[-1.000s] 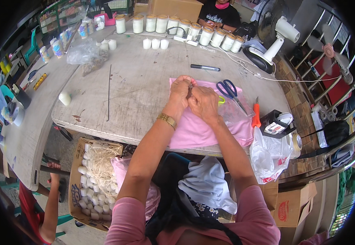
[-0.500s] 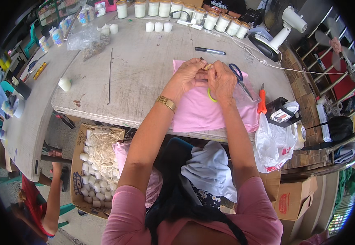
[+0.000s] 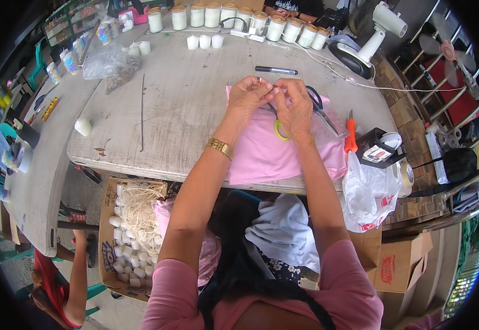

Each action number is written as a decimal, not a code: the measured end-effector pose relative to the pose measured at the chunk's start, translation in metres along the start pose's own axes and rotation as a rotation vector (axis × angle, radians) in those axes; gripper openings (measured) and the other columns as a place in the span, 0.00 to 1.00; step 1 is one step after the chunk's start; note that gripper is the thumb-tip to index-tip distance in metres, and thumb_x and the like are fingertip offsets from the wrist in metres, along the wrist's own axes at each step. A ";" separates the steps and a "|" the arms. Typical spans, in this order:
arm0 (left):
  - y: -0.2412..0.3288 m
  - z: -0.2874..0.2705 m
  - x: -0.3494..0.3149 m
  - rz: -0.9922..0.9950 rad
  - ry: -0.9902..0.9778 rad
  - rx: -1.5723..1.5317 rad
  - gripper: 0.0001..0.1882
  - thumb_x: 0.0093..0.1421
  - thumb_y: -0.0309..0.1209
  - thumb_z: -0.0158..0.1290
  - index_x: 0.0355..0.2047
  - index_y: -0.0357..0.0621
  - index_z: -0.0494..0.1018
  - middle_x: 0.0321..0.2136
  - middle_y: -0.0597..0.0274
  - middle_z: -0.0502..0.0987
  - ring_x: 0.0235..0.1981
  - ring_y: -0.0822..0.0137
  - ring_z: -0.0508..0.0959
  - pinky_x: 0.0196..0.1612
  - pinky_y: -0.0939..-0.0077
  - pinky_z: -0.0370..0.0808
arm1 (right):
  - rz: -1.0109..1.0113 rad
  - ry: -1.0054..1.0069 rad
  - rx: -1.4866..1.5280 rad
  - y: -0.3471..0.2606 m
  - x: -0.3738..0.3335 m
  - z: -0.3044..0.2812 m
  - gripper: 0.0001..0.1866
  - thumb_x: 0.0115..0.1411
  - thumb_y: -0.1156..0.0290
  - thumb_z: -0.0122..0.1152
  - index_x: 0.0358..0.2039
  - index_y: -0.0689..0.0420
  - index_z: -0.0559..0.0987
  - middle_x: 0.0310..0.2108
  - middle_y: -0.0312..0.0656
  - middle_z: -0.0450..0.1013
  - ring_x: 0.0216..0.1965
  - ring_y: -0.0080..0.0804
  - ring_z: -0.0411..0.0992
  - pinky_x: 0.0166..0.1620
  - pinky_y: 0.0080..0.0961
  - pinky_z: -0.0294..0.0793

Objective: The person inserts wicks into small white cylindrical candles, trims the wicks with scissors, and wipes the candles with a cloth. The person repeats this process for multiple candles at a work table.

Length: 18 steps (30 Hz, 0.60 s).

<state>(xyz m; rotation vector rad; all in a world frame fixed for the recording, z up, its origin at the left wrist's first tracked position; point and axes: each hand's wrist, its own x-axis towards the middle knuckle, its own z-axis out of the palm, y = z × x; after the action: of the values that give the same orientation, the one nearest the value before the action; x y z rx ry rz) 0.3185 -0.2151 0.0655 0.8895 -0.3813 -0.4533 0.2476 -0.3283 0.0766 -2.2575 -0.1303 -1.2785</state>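
Above a folded pink cloth, my left hand and my right hand meet fingertip to fingertip. Both are closed in a pinch. A small reddish and whitish bit shows at the left fingers, too small to name. Under my right hand lie scissors with a yellow-green handle, partly hidden. To the right, dark blue-handled scissors rest on the cloth beside clear plastic. A gold watch circles my left wrist.
A marker lies beyond my hands. An orange-handled knife and a black holder stand right. Candle jars line the back near a fan. A box of white candles sits below the table.
My hands have shifted slightly and my right fingers have loosened from their tight grip. The brownish bit between the fingers no longer shows. More of the green-handled scissors is visible.
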 end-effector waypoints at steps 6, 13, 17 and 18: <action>0.001 -0.004 0.001 0.037 -0.055 0.072 0.09 0.56 0.20 0.54 0.39 0.35 0.72 0.32 0.60 0.76 0.34 0.71 0.77 0.43 0.77 0.77 | 0.061 -0.055 0.029 -0.002 0.003 -0.005 0.06 0.51 0.76 0.59 0.31 0.60 0.76 0.33 0.43 0.71 0.33 0.38 0.72 0.37 0.31 0.71; 0.000 -0.002 -0.002 0.105 -0.016 0.250 0.13 0.55 0.18 0.52 0.43 0.34 0.72 0.34 0.58 0.76 0.37 0.71 0.77 0.44 0.80 0.74 | -0.046 -0.015 0.019 -0.001 0.003 -0.008 0.07 0.50 0.78 0.60 0.31 0.61 0.75 0.32 0.45 0.73 0.31 0.39 0.73 0.36 0.31 0.71; 0.001 -0.005 0.000 0.104 -0.028 0.215 0.14 0.56 0.20 0.53 0.44 0.33 0.72 0.34 0.58 0.76 0.36 0.72 0.77 0.43 0.81 0.74 | 0.100 -0.090 0.146 -0.001 0.002 -0.005 0.07 0.50 0.77 0.61 0.32 0.62 0.77 0.30 0.44 0.75 0.30 0.35 0.74 0.36 0.29 0.72; 0.001 -0.006 0.000 0.094 -0.035 0.215 0.14 0.56 0.20 0.53 0.44 0.33 0.72 0.35 0.58 0.76 0.36 0.72 0.76 0.43 0.81 0.74 | 0.116 -0.097 0.175 0.002 0.001 -0.005 0.08 0.51 0.77 0.62 0.33 0.62 0.77 0.30 0.44 0.75 0.30 0.34 0.74 0.36 0.28 0.72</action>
<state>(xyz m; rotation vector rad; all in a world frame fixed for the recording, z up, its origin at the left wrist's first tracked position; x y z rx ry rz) 0.3214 -0.2107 0.0629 1.0679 -0.5089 -0.3458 0.2451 -0.3326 0.0791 -2.1442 -0.1387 -1.0557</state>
